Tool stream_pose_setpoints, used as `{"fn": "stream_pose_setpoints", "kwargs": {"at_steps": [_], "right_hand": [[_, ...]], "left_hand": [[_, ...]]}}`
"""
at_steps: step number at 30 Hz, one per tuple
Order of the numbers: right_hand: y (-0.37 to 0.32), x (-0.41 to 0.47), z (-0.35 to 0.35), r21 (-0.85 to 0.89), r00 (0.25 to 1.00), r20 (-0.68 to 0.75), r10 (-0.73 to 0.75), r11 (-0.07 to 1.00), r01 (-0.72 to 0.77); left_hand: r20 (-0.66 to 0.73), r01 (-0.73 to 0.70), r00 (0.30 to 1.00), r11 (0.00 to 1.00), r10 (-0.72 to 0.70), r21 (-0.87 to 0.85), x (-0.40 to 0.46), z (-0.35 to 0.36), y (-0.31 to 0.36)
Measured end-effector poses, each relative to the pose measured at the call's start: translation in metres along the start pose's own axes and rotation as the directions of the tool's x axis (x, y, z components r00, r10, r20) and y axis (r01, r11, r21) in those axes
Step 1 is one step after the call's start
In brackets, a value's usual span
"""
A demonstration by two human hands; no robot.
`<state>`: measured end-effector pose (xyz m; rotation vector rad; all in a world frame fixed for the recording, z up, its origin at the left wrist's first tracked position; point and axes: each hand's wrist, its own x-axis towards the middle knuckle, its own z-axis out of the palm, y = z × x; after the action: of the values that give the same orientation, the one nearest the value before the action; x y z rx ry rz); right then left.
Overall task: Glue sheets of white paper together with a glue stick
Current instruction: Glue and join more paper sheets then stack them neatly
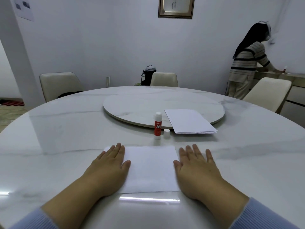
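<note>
While both hands lay flat, the left hand (109,166) and right hand (196,166) pressed spread fingers on the sheet (151,169) at 6 o'clock. At 12 o'clock from it stood the uncapped glue stick (158,125), its cap (166,133) beside. 1 joint looked pressed; the stack (189,121) at 1 o'clock remained.

On the round table (66,129) a sheet of paper (149,167) lies nearest, the left hand (108,164) flat on its left edge and the right hand (196,166) on its right, with the glue stick (158,125) upright behind it, its cap (166,133) just right, and a paper stack (189,121) farther right overlapping the turntable (140,104).
</note>
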<state>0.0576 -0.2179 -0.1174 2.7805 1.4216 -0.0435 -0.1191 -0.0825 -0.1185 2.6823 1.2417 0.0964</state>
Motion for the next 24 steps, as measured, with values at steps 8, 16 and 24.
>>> {"fn": "stream_pose_setpoints", "kwargs": {"at_steps": [8, 16, 24], "right_hand": [[0.032, 0.075, -0.025, 0.963, 0.874, 0.25, 0.416, -0.2, -0.18], [0.028, 0.138, -0.024, 0.894, 0.849, 0.308, 0.428, -0.436, -0.104], [0.058, 0.104, -0.086, 0.986, 0.459, -0.161, 0.874, 0.118, 0.121]], "left_hand": [[0.023, -0.009, 1.0, 0.998, 0.011, -0.063, -0.004, 0.001, 0.022], [-0.018, -0.015, 1.0, 0.999, 0.014, -0.037, -0.004, -0.002, 0.016], [-0.006, -0.083, 0.997, 0.995, 0.083, -0.056, -0.006, 0.003, 0.02]]}}
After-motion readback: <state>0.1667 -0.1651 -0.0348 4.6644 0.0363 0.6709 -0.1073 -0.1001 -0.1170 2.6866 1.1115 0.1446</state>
